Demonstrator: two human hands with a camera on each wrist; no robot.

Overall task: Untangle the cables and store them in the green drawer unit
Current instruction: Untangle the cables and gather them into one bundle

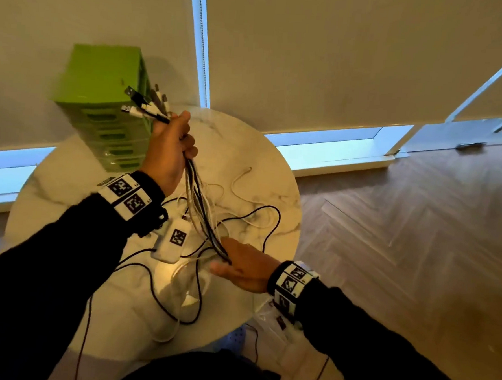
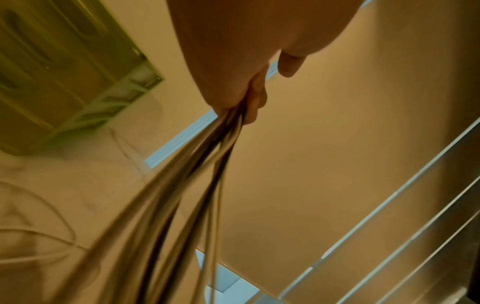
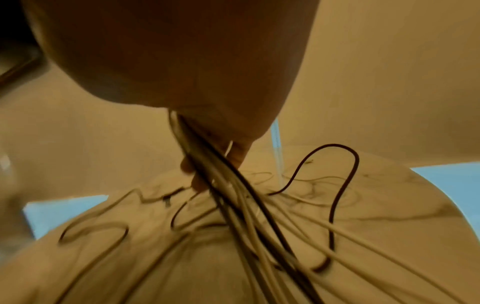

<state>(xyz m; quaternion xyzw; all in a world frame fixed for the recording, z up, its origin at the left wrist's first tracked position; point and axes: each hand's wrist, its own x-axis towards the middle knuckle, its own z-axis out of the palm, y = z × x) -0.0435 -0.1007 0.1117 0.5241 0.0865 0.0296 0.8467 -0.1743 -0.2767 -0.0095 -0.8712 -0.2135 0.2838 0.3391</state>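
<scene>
One green drawer unit stands at the upper left of the head view, on one round marble table. One bundle of cables, black and white mixed, runs through the middle; the strands are too tangled to count. About six plugs fan out above it. Two hands show, left hand and right hand.

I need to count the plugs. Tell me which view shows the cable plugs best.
The head view: the plugs fan out above the left hand, in front of the green drawer unit. The left wrist view shows only cords below the fist; the right wrist view shows only cords, no plugs.
</scene>
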